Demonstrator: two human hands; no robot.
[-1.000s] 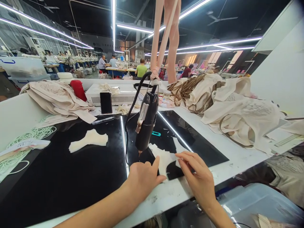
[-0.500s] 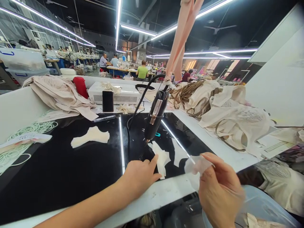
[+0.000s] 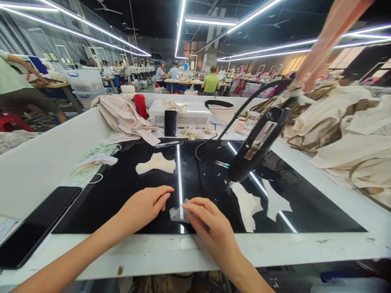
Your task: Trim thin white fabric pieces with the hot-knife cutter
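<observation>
My right hand (image 3: 210, 224) pinches a small translucent white piece (image 3: 176, 214) between thumb and fingers, low over the black board (image 3: 100, 207). Just left of it my left hand (image 3: 148, 205) hovers with its fingers loosely extended and holds nothing. A cream fabric cutout (image 3: 156, 163) lies farther back, beyond my left hand. To the right of my hands are another cream cutout (image 3: 247, 205) and a thinner white cutout (image 3: 275, 200), side by side. The narrow tip of a hanging black pen-like power tool (image 3: 259, 142) comes down beside the cream cutout.
Small snips (image 3: 222, 164) lie near the tool, whose black cable (image 3: 241, 112) arches behind it. Cream garments (image 3: 342, 134) are heaped at the right, more fabric (image 3: 126, 118) at the back left. A large phone (image 3: 39, 224) rests at the left; a smaller phone (image 3: 170, 123) stands behind.
My view has swung left. My right hand has carried the translucent piece left to beside my left hand, and my left hand has come away from the cream cutout under the tool.
</observation>
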